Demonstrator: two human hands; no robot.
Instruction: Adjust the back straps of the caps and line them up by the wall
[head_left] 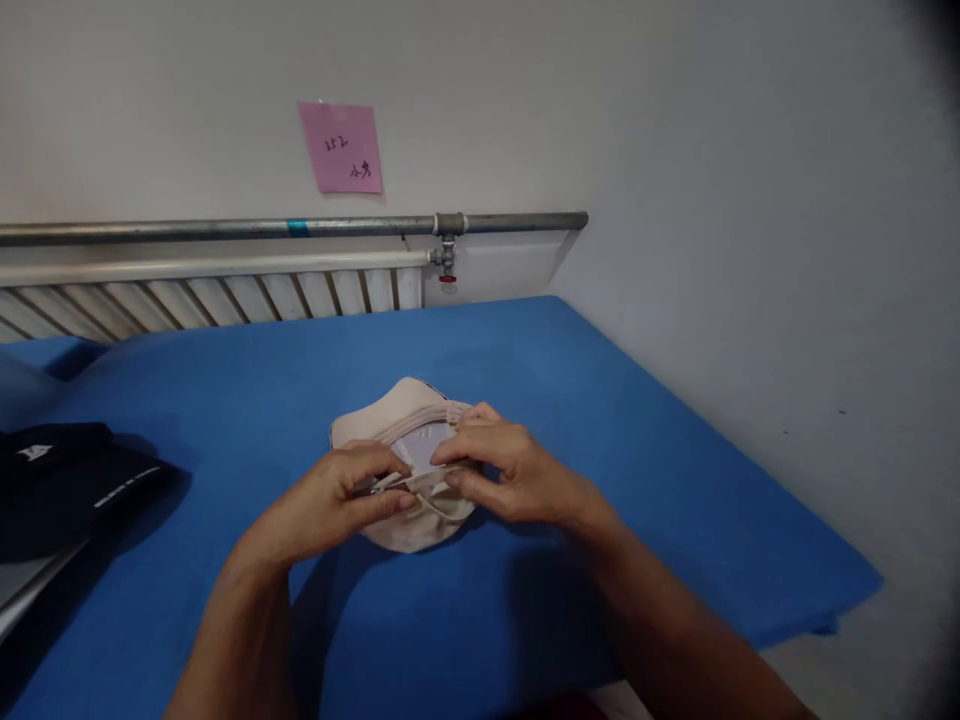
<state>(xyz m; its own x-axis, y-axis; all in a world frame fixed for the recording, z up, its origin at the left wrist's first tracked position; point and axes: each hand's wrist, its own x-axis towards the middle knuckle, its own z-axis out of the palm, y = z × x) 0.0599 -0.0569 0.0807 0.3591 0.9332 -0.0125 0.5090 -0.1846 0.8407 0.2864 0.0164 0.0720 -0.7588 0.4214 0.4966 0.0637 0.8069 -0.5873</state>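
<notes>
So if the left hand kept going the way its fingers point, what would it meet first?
Probably the right hand: the left hand points right across the beige cap, and their fingertips already nearly meet at the strap.

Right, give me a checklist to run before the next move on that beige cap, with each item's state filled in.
1. Both hands on the cap: ok. The left hand and right hand pinch the strap at the back of the beige cap.
2. Cap resting on the blue table cover: ok, it lies flat with its inside facing up.
3. Strap fastened or loose: cannot tell, fingers hide it.
4. Bare cover beside the cap: ok on the right side.
5. Black cap apart from the hands: ok, it lies far left.
6. Cap away from the cover's edge: ok.
</notes>
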